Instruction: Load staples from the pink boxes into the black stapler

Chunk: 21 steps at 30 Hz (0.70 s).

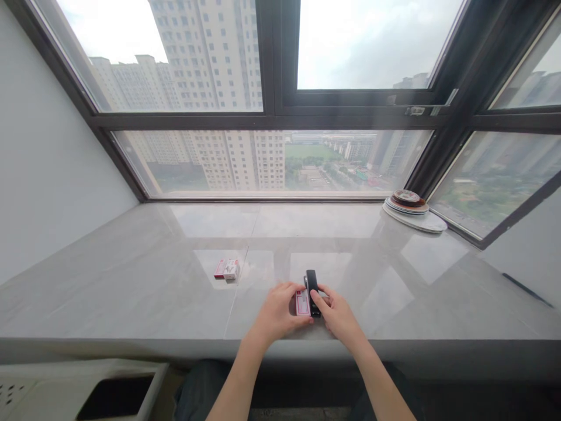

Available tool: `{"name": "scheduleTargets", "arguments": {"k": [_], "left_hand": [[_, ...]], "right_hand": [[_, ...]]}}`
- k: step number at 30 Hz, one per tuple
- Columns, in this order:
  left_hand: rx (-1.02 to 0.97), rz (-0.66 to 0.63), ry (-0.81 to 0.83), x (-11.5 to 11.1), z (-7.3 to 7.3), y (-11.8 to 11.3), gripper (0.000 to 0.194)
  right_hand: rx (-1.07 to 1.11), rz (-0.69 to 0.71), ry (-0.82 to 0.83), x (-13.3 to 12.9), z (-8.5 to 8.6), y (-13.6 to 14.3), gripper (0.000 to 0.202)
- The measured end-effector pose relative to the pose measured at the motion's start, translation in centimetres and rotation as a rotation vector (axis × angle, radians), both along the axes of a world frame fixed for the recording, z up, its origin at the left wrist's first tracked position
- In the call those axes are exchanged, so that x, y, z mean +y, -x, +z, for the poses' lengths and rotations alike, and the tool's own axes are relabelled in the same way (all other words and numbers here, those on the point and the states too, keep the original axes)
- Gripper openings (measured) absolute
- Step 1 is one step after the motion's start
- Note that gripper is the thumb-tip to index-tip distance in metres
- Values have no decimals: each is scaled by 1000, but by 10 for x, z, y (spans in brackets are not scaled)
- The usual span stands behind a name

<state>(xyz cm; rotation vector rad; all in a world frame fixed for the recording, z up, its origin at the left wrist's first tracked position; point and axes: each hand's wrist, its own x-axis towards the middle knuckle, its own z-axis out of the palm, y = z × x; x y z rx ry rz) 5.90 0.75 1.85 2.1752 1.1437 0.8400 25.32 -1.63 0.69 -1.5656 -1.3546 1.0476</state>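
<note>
Near the front edge of the sill, a black stapler (312, 292) stands lengthwise, pointing away from me. My right hand (336, 313) grips it from the right, with the thumb on top. Beside it on the left is a small pink-and-white card or packet (302, 304), its right side against or under the stapler; I cannot tell which. My left hand (278, 310) is closed around this pink-and-white piece, fingers at its far edge and thumb at its near edge. Further off to the left lies a small white-and-pink box (231, 269), overlapping a pink piece (220, 268).
A stack of round plates or discs (409, 207) sits at the back right corner by the window. A thin dark strip (526, 289) lies along the right wall. Below the sill at lower left is a white plastic container (48, 397). The window frame (263, 121) bounds the back.
</note>
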Motion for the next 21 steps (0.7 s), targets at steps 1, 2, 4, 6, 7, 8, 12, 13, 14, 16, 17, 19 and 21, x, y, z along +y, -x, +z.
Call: {"name": "scheduleTargets", "arguments": {"k": [1,2,4,6,7,8,12,13,14,16,17,19,21], "left_hand": [[-3,-10,-8,1,-1,-3,67],[-6,-16,-13,2,-3,-3,67],[-7,-31,-15,5,-5,0,68],[-6,-42,-9,8,-7,2,70],[-7,-44,-4,9,-8,3,71],[-8,-42,2,9,-9,2,72],[-4,-69,-20,6,-5,1,79],[-8,-75,-43,7,-2,5,81],[-17,-58,-72,8,2,13,78],[-49,76,-133,18,8,41,58],[-58,201,-159,26,10,61,43],[-34,487,-200,47,12,105,37],[97,635,-191,69,9,149,44]], "right_hand": [[1,8,-6,0,0,0,66],[2,17,-11,0,-1,-1,65],[5,30,-18,0,-3,-2,66],[10,50,-26,1,-7,-3,67],[13,62,-27,2,-8,-3,67],[16,72,-25,2,-10,-3,67],[24,66,15,2,-9,-2,71],[22,53,16,1,-7,-1,71],[18,39,10,0,-5,-1,71],[3,16,-13,-1,-2,1,69],[-5,8,-23,-2,0,1,68],[-14,4,-34,-2,1,2,67],[-16,6,-36,-2,0,2,66]]}}
